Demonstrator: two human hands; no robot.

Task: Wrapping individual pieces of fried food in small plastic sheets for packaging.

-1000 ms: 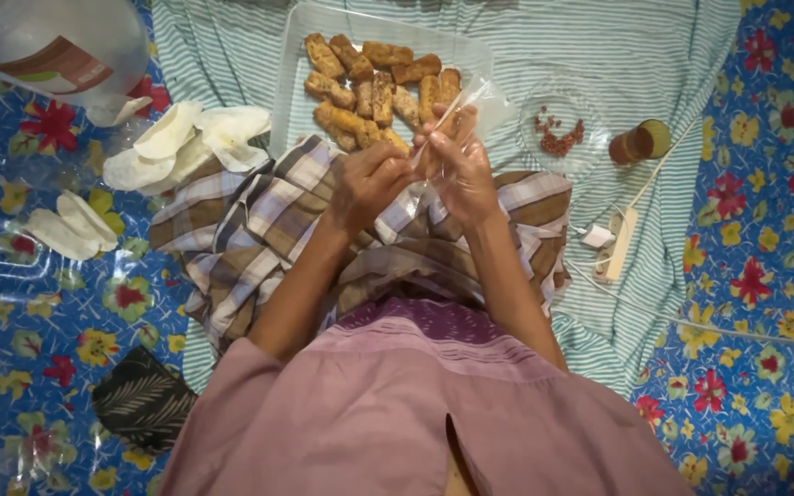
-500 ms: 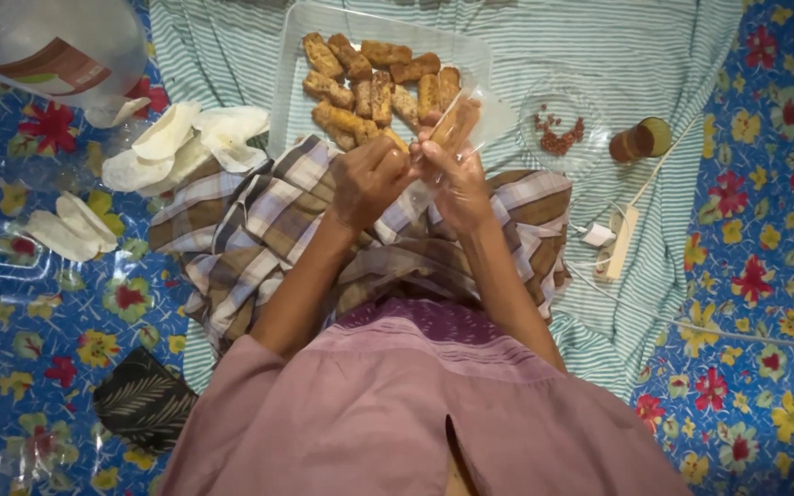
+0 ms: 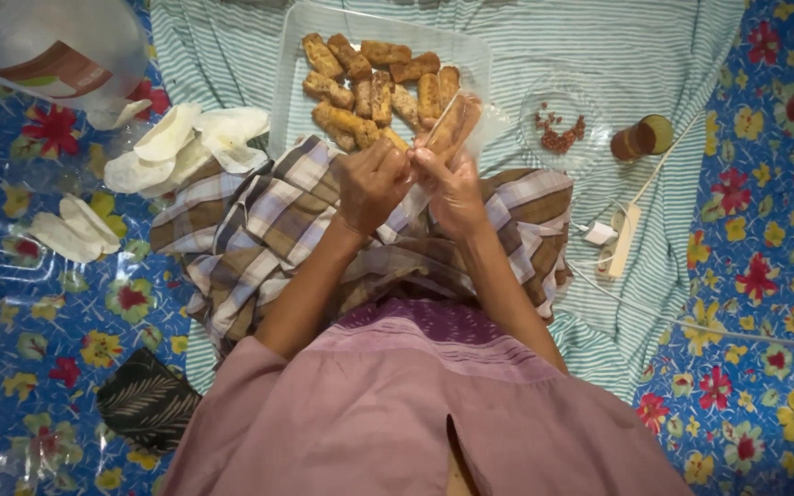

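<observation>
Both hands meet over my lap above a checked cloth (image 3: 259,220). My left hand (image 3: 371,184) pinches the edge of a small clear plastic bag (image 3: 461,124) with a brown fried piece inside. My right hand (image 3: 448,179) grips the same bag from the other side. Just beyond the hands lies a clear rectangular tray (image 3: 291,83) holding several brown fried sticks (image 3: 369,87).
White crackers (image 3: 176,142) lie left of the tray, more at the far left (image 3: 71,230). A clear bag (image 3: 48,46) sits top left. A clear dish of red bits (image 3: 558,133), a small glass (image 3: 640,140) and a white power strip (image 3: 619,241) lie right. A dark pouch (image 3: 144,400) rests bottom left.
The hands and the small bag have drifted slightly away from me toward the tray; the fingers keep working at the bag's edge.
</observation>
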